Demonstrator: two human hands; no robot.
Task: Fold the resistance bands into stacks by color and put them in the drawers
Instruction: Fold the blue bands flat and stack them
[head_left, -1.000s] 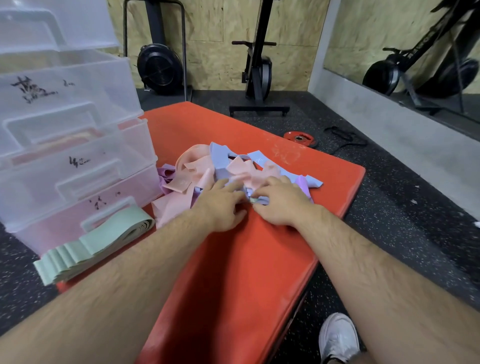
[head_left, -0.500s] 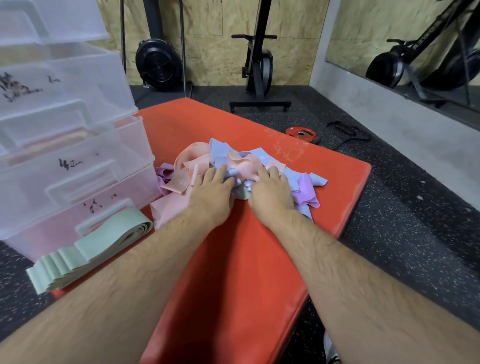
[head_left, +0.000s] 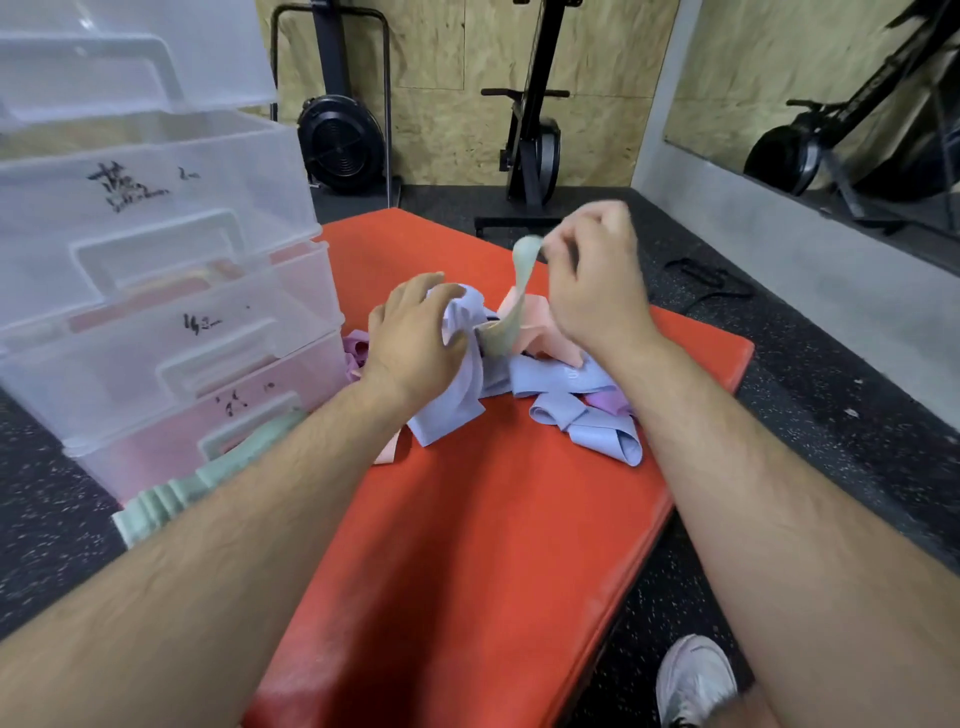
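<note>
A tangled pile of blue bands (head_left: 558, 382), pink bands (head_left: 535, 322) and purple bands (head_left: 605, 401) lies on the red mat (head_left: 467, 545). My right hand (head_left: 597, 275) is raised above the pile, pinching one end of a pale green band (head_left: 511, 306) that stretches down into the heap. My left hand (head_left: 415, 338) presses on and grips a blue band at the pile's left side. A folded stack of green bands (head_left: 171, 499) rests on the mat's left edge, partly hidden by my left forearm. The clear plastic drawers (head_left: 156, 291) stand at the left.
Black exercise machines (head_left: 535, 130) stand against the plywood wall behind the mat. A mirror (head_left: 831, 104) runs along the right wall. A black cord (head_left: 711, 286) lies on the speckled floor, and my white shoe (head_left: 696, 680) shows at the bottom right.
Both hands were pressed flat into the pile. My right hand has lifted up and away, pulling a green band out, while my left hand holds the blue bands down.
</note>
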